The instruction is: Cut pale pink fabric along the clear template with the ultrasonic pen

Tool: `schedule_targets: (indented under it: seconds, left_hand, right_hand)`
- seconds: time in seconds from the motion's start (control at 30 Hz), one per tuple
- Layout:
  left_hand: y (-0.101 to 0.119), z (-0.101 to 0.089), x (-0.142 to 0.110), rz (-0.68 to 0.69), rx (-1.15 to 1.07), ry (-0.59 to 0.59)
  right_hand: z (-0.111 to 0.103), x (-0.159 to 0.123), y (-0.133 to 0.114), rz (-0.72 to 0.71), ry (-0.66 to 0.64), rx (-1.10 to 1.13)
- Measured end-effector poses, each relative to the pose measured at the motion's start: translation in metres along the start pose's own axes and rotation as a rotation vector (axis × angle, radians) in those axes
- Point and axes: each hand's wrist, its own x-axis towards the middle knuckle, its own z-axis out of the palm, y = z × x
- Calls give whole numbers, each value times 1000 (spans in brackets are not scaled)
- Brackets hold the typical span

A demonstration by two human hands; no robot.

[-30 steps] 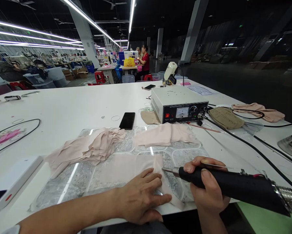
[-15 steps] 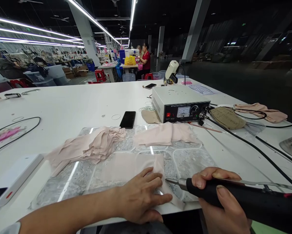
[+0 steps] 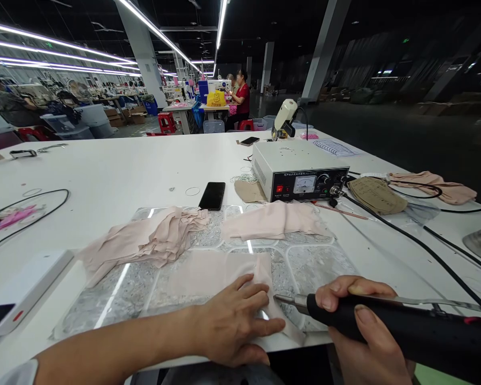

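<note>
My left hand (image 3: 240, 318) lies on a thin pale pink cloth piece (image 3: 200, 274), fingers spread and pressing near its folded right edge. My right hand (image 3: 364, 321) is wrapped around the black handle of a handheld ultrasonic welder (image 3: 417, 334). Its narrow metal tip points left, at the right edge of the cloth close to my left fingers; whether it touches I cannot tell. Beneath the cloth is a clear-coated grey stone-patterned mat (image 3: 320, 267). Behind it lie a heap of pink cloth pieces (image 3: 155, 238) and a flatter pink stack (image 3: 272, 220).
A control box (image 3: 304, 174) with a dial stands behind the mat, its black cable (image 3: 409, 240) curving along the right side. A phone (image 3: 212, 196) lies left of it. Brown templates (image 3: 376, 195) are at right, a white device (image 3: 27, 291) at left. People work at machines far behind.
The view has shifted very slightly. Both hands, the cloth and the welder keep nearly the same positions.
</note>
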Motion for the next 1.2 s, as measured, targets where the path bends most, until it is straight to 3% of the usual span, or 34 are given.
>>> schedule_targets:
  seconds: [0.23, 0.53, 1.2]
  left_hand:
    - [0, 0, 0, 8, -9, 8]
    - [0, 2, -1, 3, -6, 14]
    - [1, 3, -2, -17, -36, 8]
  right_hand:
    - [-1, 3, 0, -35, -85, -46]
    - [-1, -1, -9, 0, 41, 20]
    - [-6, -6, -11, 5, -31, -50]
